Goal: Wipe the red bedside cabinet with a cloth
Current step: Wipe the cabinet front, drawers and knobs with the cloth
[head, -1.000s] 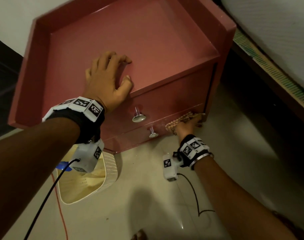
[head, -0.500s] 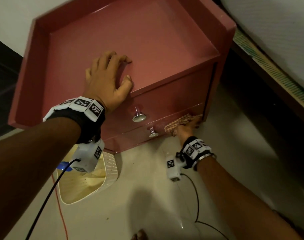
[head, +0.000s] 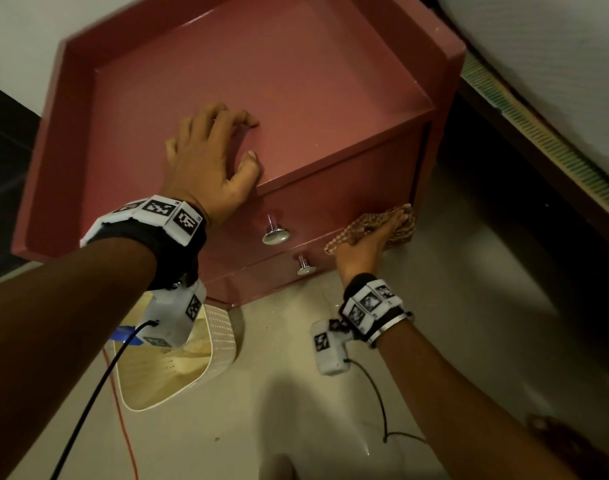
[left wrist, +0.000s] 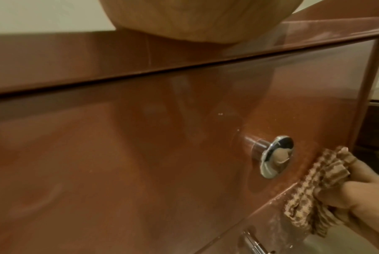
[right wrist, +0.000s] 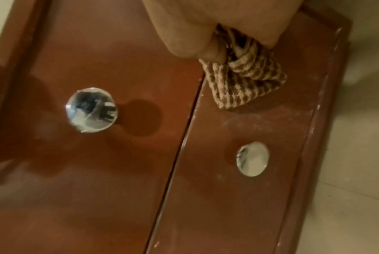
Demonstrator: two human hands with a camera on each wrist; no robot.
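A: Where was the cloth (head: pixel 372 227)?
B: Bunched in the right hand (head: pixel 368 245), against the cabinet (head: pixel 261 81) front at its right edge, over the gap between drawers.
A: And the left hand (head: pixel 209 168)?
B: Spread, fingers arched, on the cabinet's top near the front edge.

Cabinet (head: pixel 296 81) red, glossy. Cloth (right wrist: pixel 245 82) brown-and-cream check. Knobs (head: pixel 276 233) shiny chrome. Basket (head: pixel 178 375) cream, perforated. Wristbands (head: pixel 157 213) white with black square codes. Floor (head: pixel 296 410) pale beige.
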